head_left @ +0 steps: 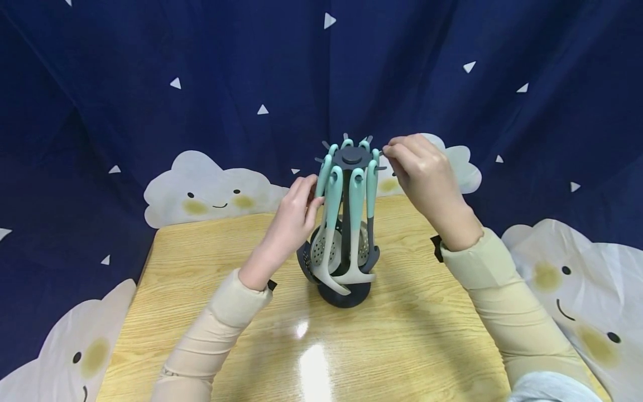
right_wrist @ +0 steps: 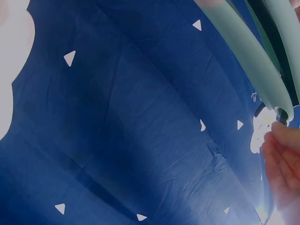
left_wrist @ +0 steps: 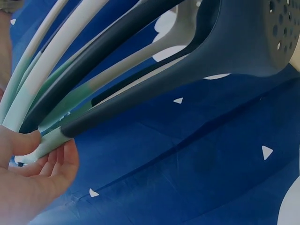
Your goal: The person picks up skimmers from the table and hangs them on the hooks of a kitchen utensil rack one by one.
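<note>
A dark utensil stand (head_left: 346,298) on the table carries several kitchen tools with mint handles, hung from hooks around its top. On its left side, my left hand (head_left: 296,215) pinches the mint handle of a dark skimmer (left_wrist: 140,101), whose perforated head shows in the left wrist view. At the top right, my right hand (head_left: 422,167) pinches the tip of a dark hook of the stand, beside a hanging mint handle (right_wrist: 253,56). A light ladle (head_left: 329,257) and a light turner (head_left: 354,262) hang at the front.
The stand is on a wooden table (head_left: 201,279) with glare near the front. Behind it hangs a dark blue curtain (head_left: 226,56) with white triangles. Smiling cloud cutouts (head_left: 211,187) line the table's back and sides.
</note>
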The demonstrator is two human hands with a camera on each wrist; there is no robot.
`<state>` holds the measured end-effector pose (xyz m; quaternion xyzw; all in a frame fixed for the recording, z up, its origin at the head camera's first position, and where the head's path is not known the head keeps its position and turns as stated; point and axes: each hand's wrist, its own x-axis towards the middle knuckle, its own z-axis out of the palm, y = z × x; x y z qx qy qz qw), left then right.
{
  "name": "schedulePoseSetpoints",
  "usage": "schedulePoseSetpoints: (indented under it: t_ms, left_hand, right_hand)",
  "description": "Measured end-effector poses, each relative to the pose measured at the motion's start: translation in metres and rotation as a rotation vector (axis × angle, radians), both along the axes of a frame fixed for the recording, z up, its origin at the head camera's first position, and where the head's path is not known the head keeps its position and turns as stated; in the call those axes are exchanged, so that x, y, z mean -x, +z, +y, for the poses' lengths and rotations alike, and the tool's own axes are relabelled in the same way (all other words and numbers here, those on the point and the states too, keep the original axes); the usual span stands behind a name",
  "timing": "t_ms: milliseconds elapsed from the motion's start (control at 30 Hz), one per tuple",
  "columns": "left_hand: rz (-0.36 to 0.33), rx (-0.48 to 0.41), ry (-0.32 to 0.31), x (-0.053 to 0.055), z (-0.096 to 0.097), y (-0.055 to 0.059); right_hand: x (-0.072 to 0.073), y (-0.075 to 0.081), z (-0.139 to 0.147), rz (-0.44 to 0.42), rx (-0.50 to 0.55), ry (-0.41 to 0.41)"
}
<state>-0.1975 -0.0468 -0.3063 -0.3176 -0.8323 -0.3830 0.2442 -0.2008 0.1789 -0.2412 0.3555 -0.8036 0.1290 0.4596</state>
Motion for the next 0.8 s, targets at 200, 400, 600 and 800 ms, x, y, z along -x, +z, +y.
schedulePoseSetpoints:
  t_ms: [200,400,600,800]
  left_hand:
    - [0.029,-0.093,-0.021,0.001,0.003,-0.007]
    - [0.033,-0.149,-0.030,0.002,0.004,-0.012]
    - [0.025,-0.155,-0.057,0.005,0.001,-0.013]
    - [-0.007,-0.091,-0.096,0.016,-0.020,-0.010]
  right_hand:
    - [-0.001,0.000,0.000,0.004,0.006,-0.005]
    - [0.000,-0.001,0.000,0.004,0.014,-0.002]
    - [0.001,-0.002,0.000,-0.002,0.026,0.011]
    - [0.011,-0.012,0.012,-0.097,0.072,0.011]
